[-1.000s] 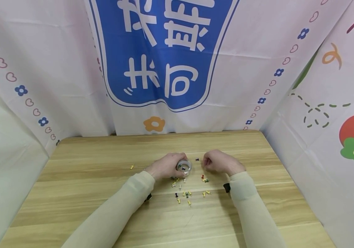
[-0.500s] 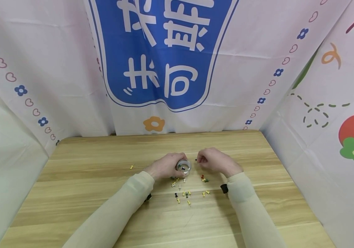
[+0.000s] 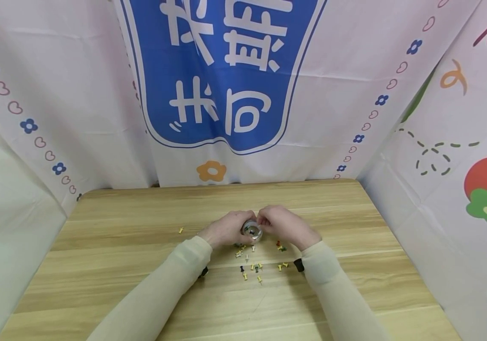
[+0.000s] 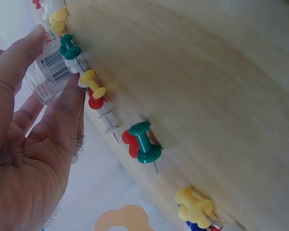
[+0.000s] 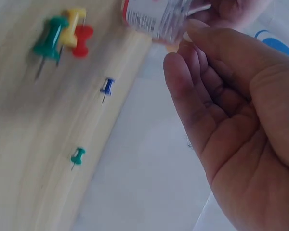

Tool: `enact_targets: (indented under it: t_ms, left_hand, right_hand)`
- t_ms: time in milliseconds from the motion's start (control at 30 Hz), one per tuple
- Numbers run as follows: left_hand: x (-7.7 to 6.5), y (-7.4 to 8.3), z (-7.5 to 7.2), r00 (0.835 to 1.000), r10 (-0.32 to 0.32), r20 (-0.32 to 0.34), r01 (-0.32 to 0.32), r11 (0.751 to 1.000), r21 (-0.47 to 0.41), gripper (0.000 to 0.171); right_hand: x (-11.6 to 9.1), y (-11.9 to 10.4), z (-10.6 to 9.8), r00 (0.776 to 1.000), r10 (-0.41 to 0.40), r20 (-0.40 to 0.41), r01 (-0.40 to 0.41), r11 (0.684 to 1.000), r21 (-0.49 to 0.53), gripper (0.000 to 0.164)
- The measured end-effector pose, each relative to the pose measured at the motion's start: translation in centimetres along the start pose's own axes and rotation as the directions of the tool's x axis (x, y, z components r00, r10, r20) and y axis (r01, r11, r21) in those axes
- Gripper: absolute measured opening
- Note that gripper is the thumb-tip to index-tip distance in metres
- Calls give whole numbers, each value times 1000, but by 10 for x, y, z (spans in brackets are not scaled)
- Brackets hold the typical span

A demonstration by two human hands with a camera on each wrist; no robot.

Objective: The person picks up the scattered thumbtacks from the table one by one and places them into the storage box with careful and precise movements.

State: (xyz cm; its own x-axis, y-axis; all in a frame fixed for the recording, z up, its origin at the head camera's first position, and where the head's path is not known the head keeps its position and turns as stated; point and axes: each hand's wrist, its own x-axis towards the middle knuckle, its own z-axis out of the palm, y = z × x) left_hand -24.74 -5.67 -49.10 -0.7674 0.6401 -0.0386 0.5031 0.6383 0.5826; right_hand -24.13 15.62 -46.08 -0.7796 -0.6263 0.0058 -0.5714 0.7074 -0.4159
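My left hand (image 3: 228, 229) grips a small clear plastic jar (image 3: 252, 233) on the table, thumb and fingers around its side. A barcode label (image 4: 57, 66) shows on the jar in the left wrist view; inside lie a few push pins. My right hand (image 3: 288, 224) is at the jar's mouth. Its thumb and fingertips pinch a small white thing (image 5: 187, 36), seemingly the end of a push pin, mostly hidden by the fingers. Loose push pins lie close by, among them a green one (image 4: 145, 143) and a yellow one (image 4: 93, 83).
More push pins are scattered nearer me, such as a yellow one (image 3: 259, 280) and a black one (image 3: 242, 268). A lone yellow push pin (image 3: 181, 230) lies to the left. A printed curtain (image 3: 311, 118) hangs behind the wooden table (image 3: 120, 208).
My right hand has moved left from beside the dark push pin to the jar's mouth, covering that push pin in the head view. The left hand and the jar have stayed in place.
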Motion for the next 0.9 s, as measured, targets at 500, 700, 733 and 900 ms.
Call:
enact_targets:
  t_ms: [500,700,733,900]
  left_hand:
    - [0,1,0,1000,-11,4,11,1000,7,48]
    - [0,0,1,1000,-22,6,21,999,23,50]
    - [0,0,1,1000,-26,7,25,999,22,50]
    - [-1,2,0,999,-40,11,40,999,6,51]
  right_hand:
    - [0,3,0,999,33,-43,-34,999,-15,12]
    - [-4,21,-11,991,91,-102,-93,995,-19,14]
    - [-4,24,-13,989,100,-109,-101,995,-10,15]
    - [-8,40,-18,980,152,-127,-151,988,17,14]
